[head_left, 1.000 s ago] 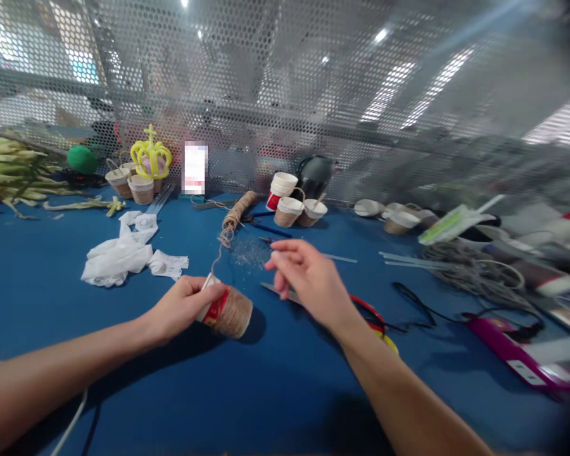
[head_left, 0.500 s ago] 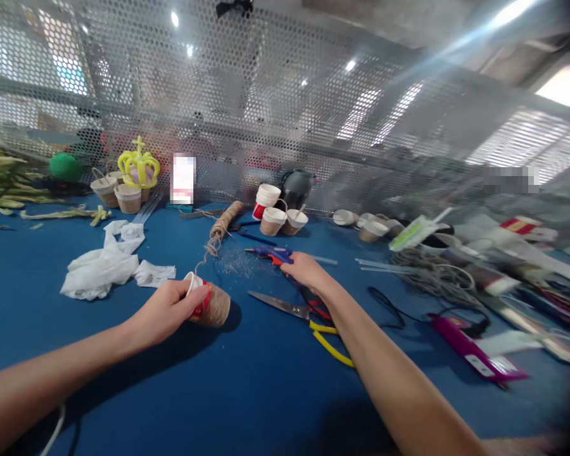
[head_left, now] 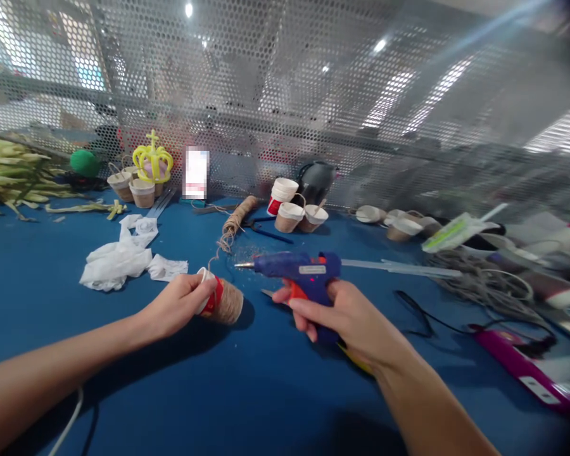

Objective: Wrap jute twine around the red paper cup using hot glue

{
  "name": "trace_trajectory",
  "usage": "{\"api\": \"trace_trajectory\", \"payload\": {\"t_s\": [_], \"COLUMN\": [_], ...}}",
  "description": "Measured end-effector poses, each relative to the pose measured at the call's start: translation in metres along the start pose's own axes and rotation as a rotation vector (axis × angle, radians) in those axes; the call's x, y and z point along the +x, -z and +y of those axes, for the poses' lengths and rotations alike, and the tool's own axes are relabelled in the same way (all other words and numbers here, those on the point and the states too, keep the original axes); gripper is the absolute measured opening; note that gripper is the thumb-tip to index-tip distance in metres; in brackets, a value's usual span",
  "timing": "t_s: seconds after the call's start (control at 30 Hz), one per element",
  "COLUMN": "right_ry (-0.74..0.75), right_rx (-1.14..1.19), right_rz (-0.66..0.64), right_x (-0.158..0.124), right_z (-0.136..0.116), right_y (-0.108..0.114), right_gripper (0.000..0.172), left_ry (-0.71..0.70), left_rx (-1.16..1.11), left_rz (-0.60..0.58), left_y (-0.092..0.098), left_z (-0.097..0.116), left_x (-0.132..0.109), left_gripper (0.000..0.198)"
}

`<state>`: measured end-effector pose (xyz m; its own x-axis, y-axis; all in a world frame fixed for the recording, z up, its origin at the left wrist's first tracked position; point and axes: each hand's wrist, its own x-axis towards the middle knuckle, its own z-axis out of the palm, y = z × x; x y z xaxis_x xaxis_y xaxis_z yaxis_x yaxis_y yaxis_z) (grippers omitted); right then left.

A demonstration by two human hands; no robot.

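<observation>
My left hand [head_left: 184, 303] is closed round the rim end of a small paper cup [head_left: 228, 303], tilted on its side above the blue table. Twine wraps the cup's lower part, and a red printed band shows near its white rim. A strand of twine runs from the cup to a twine roll [head_left: 240, 215] behind it. My right hand [head_left: 335, 310] grips a blue hot glue gun [head_left: 294, 266] by its handle, fingers near the orange trigger. Its metal nozzle points left, just above and right of the cup, apart from it. A clear glue stick [head_left: 399, 268] sticks out of its back.
Scissors with yellow handles [head_left: 357, 362] lie partly hidden under my right hand. Crumpled white material [head_left: 116, 263] lies at left. Twine-wrapped cups [head_left: 289, 217] stand behind. A purple power strip [head_left: 527, 367] and cord lie at right, with a perforated metal screen [head_left: 247, 82] at the back.
My right hand has lifted the glue gun off the table and brought it nearer, over the scissors. My left hand still holds the cup. The view has shifted slightly.
</observation>
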<state>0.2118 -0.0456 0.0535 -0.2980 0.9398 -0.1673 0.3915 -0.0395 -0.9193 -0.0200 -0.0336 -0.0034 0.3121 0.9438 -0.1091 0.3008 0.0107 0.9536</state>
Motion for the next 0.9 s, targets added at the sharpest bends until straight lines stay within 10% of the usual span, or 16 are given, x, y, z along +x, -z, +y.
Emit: {"api": "trace_trajectory", "payload": {"t_s": [0.43, 0.9], "right_ry": [0.28, 0.463], "right_rx": [-0.628, -0.684], "right_rz": [0.175, 0.194], "right_x": [-0.011, -0.009], "right_z": [0.001, -0.007], "right_y": [-0.027, -0.033], "right_gripper": [0.013, 0.013], "left_ry": [0.048, 0.05], "left_rx": [-0.083, -0.029], "left_rz": [-0.006, 0.021], "left_y": [0.0, 0.002], "left_z": [0.004, -0.002], "left_x": [0.005, 0.007], "left_gripper": [0.039, 0.041]}}
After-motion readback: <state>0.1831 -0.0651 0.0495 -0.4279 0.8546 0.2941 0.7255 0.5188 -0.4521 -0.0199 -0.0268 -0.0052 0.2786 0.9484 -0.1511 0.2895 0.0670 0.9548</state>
